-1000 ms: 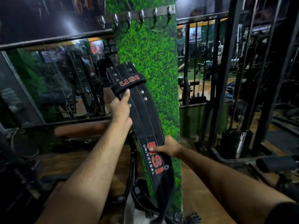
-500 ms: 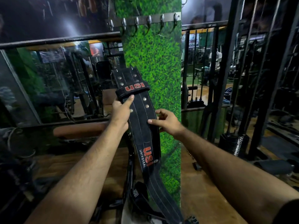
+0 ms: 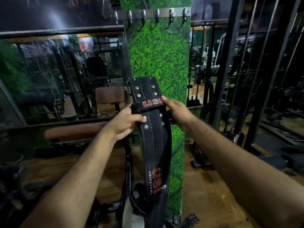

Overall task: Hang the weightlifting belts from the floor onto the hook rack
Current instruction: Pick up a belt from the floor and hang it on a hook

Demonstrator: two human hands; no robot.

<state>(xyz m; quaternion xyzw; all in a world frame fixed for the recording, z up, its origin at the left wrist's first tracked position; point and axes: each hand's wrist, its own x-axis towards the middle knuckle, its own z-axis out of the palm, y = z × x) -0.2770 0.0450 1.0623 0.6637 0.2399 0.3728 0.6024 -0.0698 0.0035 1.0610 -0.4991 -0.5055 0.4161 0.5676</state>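
Matt black suede-like belt [image 3: 150, 132] (shiny metal rivets), glossy steel hook rack [image 3: 153, 13], polished wood floor [image 3: 205, 186]

Belt [image 3: 154, 134] below hook rack [image 3: 153, 14] (before pillar [image 3: 164, 60])

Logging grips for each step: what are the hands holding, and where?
Both hold the black belt near its upper end: left hand on its left edge, right hand at the keeper loop.

— What fills the middle of the frame?
— A tall pillar [image 3: 162, 60] covered in green fake grass.
— And left of it?
— A big mirror [image 3: 57, 76] (dim, full of reflected gym gear), with a brown padded bench [image 3: 74, 131] under it.
— On the right?
— Black machine uprights [image 3: 230, 63], a weight stack [image 3: 237, 137], and wooden floor [image 3: 205, 186] at the bottom.
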